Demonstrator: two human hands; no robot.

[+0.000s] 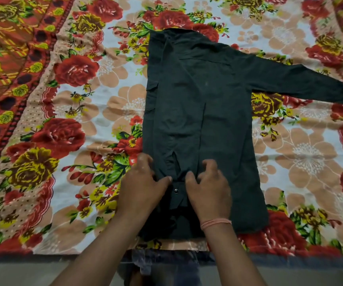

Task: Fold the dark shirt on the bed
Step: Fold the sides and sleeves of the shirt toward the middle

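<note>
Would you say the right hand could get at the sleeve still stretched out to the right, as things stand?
Probably yes. The right hand rests on the dark shirt near its lower hem, and nothing lies on the bedsheet between it and the spread sleeve. The cuff runs out of view, though.

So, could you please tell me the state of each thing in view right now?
dark shirt: flat on the bed, left side folded in, right sleeve spread out.
left hand: on the shirt's lower left edge, fingers curled.
right hand: pressing the shirt near the hem, fingers bent.
floral bedsheet: spread out under the shirt.
</note>
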